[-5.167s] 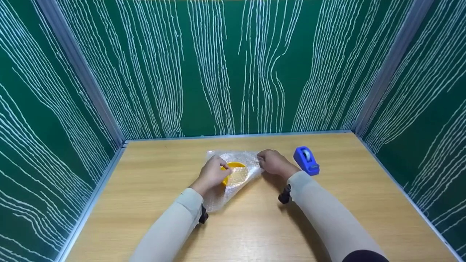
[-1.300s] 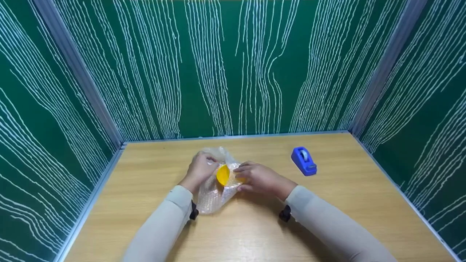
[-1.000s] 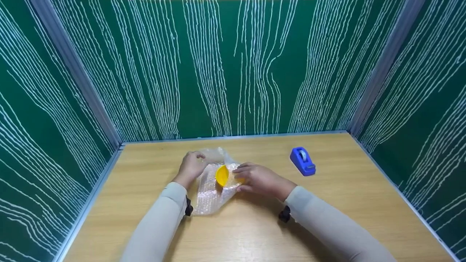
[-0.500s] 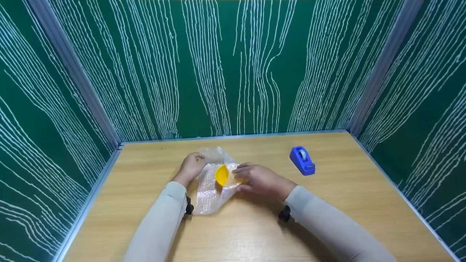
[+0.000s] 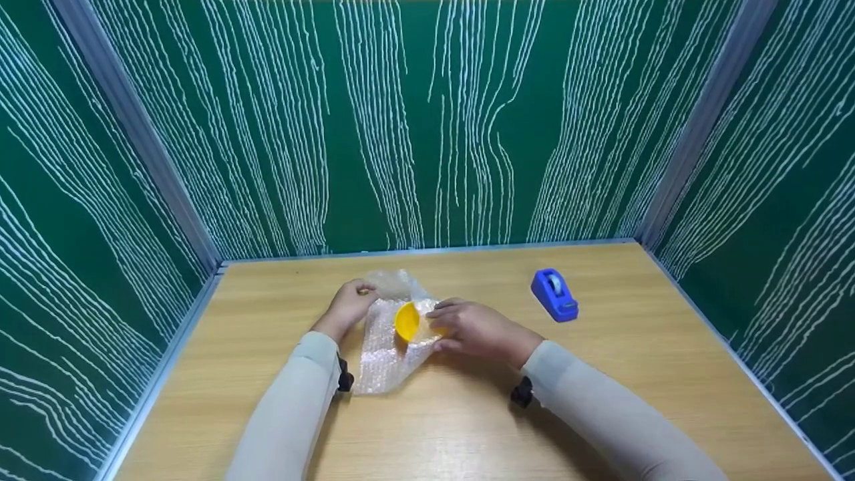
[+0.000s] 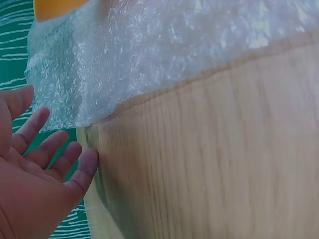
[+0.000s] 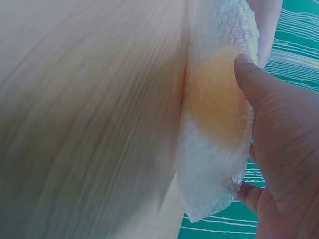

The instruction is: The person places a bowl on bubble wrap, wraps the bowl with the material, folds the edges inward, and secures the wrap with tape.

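Through bubble wrap [image 5: 382,362], the yellow bowl [image 5: 406,323] is clasped by the right hand [image 5: 479,330], fingers curled; left of the bowl, the left hand [image 5: 347,308] is held, fingers apart.

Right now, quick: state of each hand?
Left hand: open, holding nothing.
Right hand: holding bubble wrap folded over the yellow bowl.

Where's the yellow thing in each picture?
Head: the yellow thing is below the middle, slightly left, between the left hand and right hand.
Left wrist: the yellow thing peeks in at the top left, cut off.
Right wrist: the yellow thing is right of the middle, seen through bubble wrap.
Shared landmark: the bubble wrap.
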Tool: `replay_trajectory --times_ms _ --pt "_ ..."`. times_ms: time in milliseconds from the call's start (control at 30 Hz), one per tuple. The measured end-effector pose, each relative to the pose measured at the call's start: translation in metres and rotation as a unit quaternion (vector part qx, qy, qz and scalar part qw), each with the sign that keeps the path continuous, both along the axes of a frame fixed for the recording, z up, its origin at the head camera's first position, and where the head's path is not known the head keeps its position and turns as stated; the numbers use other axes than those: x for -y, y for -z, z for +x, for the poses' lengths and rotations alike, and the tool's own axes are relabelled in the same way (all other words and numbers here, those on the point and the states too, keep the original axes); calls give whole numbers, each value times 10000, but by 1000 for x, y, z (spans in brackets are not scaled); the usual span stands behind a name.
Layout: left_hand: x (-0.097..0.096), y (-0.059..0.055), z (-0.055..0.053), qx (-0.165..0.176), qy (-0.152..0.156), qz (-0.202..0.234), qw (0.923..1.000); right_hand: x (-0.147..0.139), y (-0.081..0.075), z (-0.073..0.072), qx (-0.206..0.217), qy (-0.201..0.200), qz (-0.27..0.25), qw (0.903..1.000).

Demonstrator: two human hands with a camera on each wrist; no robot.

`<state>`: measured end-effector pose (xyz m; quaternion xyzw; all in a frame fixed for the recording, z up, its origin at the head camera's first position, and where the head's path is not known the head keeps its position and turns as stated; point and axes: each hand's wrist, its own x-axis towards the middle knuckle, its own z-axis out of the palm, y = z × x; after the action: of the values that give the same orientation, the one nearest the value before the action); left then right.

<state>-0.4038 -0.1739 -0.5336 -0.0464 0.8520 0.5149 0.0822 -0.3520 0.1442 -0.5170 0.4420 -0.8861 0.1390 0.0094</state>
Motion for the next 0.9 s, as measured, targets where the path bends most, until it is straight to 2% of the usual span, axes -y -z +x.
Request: replay_trajectory --times_ms 267,533,767,900 --pt "0 1 -2 95 26 22 9999 -1 -1 1 -100 -119 -28 9999" --pt "-2 -1 -2 177 -64 116 9998 -2 -2 0 -29 -64 16 10000" --pt "-5 -1 2 -377 -177 407 9983 -1 -3 1 -36 -86 -7 10000" --pt "-7 -2 2 -505 -338 458 9971 -2 -2 1 -67 -113 11 9999"
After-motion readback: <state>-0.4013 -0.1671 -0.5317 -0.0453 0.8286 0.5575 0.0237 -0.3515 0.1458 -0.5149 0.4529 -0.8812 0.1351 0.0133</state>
